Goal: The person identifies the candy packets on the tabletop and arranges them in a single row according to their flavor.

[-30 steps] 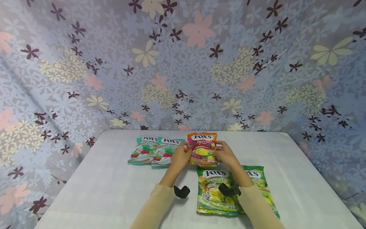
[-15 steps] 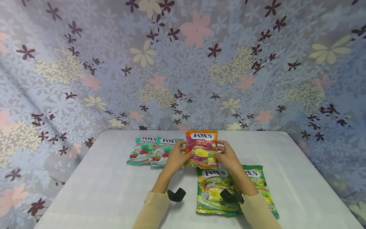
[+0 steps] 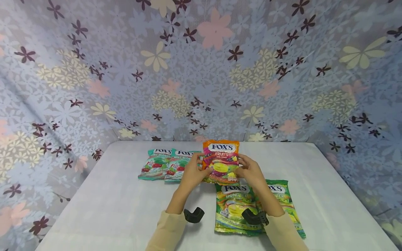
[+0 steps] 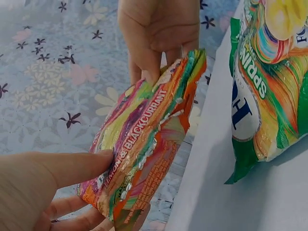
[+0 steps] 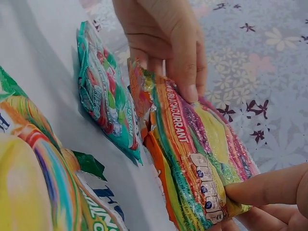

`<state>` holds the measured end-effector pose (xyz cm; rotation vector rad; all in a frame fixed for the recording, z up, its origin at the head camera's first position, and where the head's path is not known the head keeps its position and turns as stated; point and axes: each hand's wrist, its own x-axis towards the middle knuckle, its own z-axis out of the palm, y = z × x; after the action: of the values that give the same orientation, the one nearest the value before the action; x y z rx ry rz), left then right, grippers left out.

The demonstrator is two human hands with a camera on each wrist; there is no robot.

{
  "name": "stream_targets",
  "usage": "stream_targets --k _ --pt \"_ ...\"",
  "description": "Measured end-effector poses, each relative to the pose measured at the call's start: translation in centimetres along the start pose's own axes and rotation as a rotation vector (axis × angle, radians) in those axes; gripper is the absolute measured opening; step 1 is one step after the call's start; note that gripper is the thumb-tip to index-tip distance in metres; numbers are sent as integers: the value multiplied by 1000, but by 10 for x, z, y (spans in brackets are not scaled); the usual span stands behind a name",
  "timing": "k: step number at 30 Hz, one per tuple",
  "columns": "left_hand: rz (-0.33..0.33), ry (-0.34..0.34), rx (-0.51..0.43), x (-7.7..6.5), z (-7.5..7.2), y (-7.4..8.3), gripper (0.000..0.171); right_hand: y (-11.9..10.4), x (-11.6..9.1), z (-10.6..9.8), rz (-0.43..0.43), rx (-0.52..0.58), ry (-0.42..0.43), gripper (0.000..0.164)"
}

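Note:
Both hands hold one orange and pink candy bag (image 3: 221, 162), marked FOX'S FRUITS, by its two sides. My left hand (image 3: 192, 172) grips the left edge, thumb on the front and fingers behind. On the opposite edge, my right hand (image 3: 251, 170) pinches the bag the same way. In the left wrist view the fruit candy bag (image 4: 144, 139) is seen from below, raised off the table. Behind the left hand lie two teal mint candy bags (image 3: 157, 165), overlapping. Two green spring tea candy bags (image 3: 235, 212) lie nearer, partly under the right forearm.
A white-covered table (image 3: 119, 209) carries all the bags. A flowered cloth (image 3: 216, 87) hangs behind it and along both sides. Each wrist wears a black camera mount (image 3: 194, 215).
The fruit candy bag has come up slightly and stands more upright toward the camera, with both hands keeping their grip. The teal and green bags stay in place.

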<state>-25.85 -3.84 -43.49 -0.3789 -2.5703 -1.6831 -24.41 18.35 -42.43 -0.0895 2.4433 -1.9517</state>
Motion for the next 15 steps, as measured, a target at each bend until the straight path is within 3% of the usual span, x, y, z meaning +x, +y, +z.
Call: stream_targets --k 15 --pt "-3 -2 48 -2 -2 5 58 -1 -1 4 -35 -7 40 62"
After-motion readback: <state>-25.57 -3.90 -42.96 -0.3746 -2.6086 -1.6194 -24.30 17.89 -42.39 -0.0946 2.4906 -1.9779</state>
